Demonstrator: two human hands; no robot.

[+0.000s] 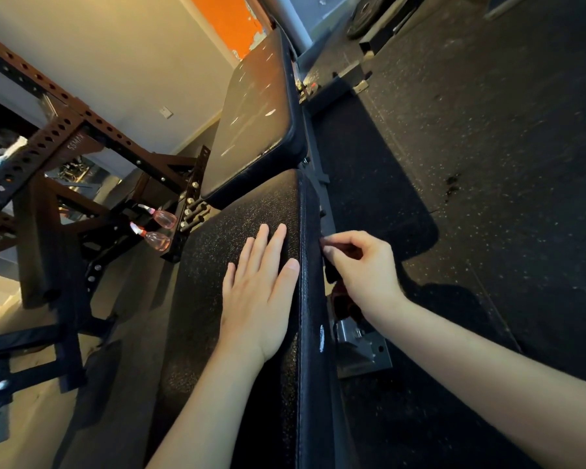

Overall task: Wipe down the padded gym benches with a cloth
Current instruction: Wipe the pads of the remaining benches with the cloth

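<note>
1. Lengthwise, the bench [214, 333] runs straight away from the person, its long axis going from the bottom of the view toward the top. The near pad [210, 252] is dark and grained. The far pad [254, 120], smoother and scuffed with pale marks, follows on the same line after a narrow gap.
2. The left hand [261, 299] lies flat on top of the near pad, fingers straight and slightly spread, holding nothing.
3. The right hand [362, 269] is at the bench's right side, fingers curled and pinching a small dark cloth [332, 270] against the side of the near pad. The hands are apart, with the pad's stitched edge between them.
4. Under the bench's right side, below the right wrist, a grey metal bracket [362, 350] of the frame shows.
5. Left of the bench, two pink spray bottles [156, 239] sit close together, and beyond them stands a rust-brown rack [65, 130] full of holes.
6. Right of the bench is black rubber floor [504, 164] flecked with white, with a darker mat [369, 198] just beside the bench. Past the bench's far end a weight plate [364, 15] lies on the floor.
7. A pale wall [115, 45] rises left of the bench, with an orange patch [227, 18] past the far pad.
</note>
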